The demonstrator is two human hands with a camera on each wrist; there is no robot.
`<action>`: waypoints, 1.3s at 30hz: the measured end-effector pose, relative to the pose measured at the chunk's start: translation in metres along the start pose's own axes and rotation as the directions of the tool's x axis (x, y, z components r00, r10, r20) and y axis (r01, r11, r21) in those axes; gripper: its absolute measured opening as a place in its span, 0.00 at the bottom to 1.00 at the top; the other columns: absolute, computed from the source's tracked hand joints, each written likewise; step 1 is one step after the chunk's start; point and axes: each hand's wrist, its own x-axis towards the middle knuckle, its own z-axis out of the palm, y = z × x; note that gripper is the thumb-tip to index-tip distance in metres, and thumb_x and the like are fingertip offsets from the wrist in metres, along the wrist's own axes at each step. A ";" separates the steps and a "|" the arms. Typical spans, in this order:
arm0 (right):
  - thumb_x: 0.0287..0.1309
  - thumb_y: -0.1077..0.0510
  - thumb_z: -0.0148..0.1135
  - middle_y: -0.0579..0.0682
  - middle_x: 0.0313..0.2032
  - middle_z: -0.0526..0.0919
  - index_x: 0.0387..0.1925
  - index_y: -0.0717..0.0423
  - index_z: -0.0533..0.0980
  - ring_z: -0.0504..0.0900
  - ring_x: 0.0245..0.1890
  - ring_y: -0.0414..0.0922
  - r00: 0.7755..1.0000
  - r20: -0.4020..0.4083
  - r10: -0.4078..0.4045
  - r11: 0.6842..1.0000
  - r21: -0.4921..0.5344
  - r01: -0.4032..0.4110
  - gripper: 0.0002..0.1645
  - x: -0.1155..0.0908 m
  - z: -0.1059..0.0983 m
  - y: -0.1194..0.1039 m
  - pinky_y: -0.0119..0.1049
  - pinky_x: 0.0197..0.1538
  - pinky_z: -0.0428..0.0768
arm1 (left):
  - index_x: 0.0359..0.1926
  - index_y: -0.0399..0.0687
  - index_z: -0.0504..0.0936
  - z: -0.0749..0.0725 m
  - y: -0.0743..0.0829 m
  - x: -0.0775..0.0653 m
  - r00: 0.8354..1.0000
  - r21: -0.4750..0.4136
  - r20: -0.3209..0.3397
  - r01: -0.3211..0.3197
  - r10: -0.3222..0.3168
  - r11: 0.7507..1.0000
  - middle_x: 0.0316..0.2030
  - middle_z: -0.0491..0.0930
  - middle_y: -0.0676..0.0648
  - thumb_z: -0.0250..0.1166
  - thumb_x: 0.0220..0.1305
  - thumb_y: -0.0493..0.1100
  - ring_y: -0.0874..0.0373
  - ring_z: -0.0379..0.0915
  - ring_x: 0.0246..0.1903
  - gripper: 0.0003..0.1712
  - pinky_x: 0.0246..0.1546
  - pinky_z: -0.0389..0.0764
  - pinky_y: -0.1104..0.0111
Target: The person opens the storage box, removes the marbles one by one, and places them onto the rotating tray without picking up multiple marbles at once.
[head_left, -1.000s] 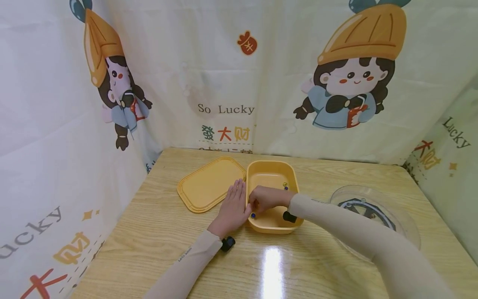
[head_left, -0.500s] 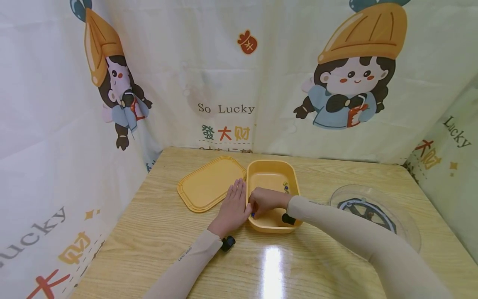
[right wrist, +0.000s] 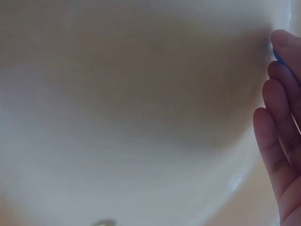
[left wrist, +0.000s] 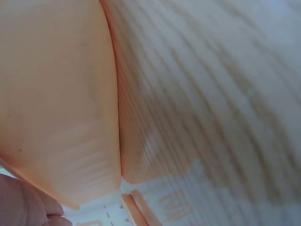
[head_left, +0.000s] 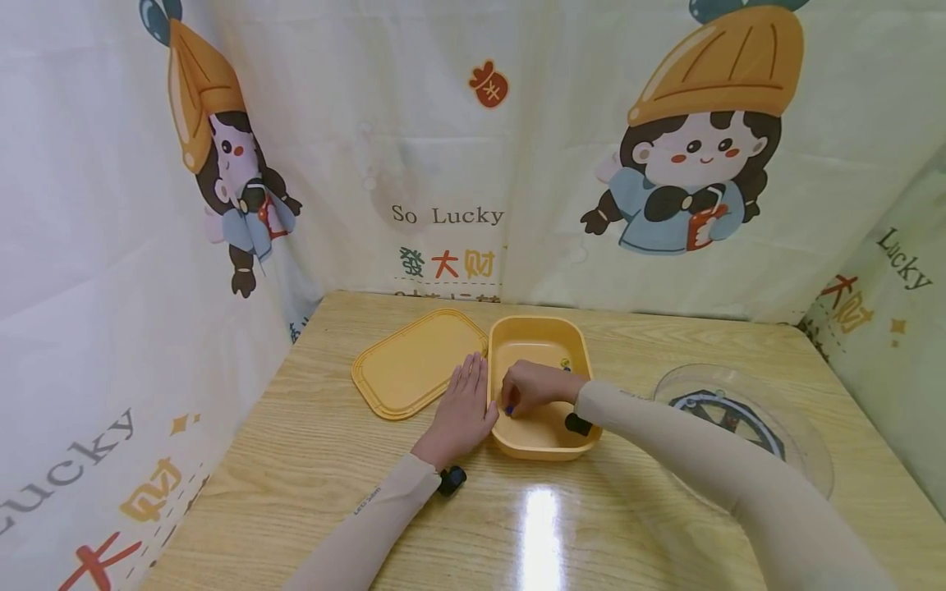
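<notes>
A yellow-orange plastic box (head_left: 539, 328) stands on the wooden table in the head view. Inside it, my right hand (head_left: 534, 384) pinches a small blue marble (head_left: 509, 410) between thumb and fingertips, low near the left wall. In the right wrist view only a sliver of the blue marble (right wrist: 278, 56) shows between the thumb and finger. My left hand (head_left: 463, 414) lies with straight fingers along the outside of the box's left rim. Further back in the box sit small marbles, a yellowish marble (head_left: 565, 362) among them, partly hidden by my right forearm.
The box's yellow-orange lid (head_left: 417, 365) lies flat to the left, close against the box. On the right, a clear round plastic dish (head_left: 801, 427) with a black-framed part in it is partly covered by my right sleeve. A printed curtain (head_left: 547, 164) hangs behind the table.
My right hand has picked the blue marble off the box floor by the left wall and moved slightly right with it. My left hand has stayed in place.
</notes>
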 end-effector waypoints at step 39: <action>0.47 0.62 0.71 0.47 0.33 0.87 0.32 0.53 0.85 0.84 0.34 0.42 0.895 -0.420 0.150 0.980 0.180 -0.080 0.07 -0.054 -0.083 -0.031 0.32 0.40 0.82 | 0.72 0.32 0.44 0.001 -0.001 0.000 1.000 -0.010 0.011 0.002 -0.002 1.000 0.73 0.42 0.36 0.44 0.70 0.51 0.44 0.35 0.74 0.39 0.73 0.43 0.54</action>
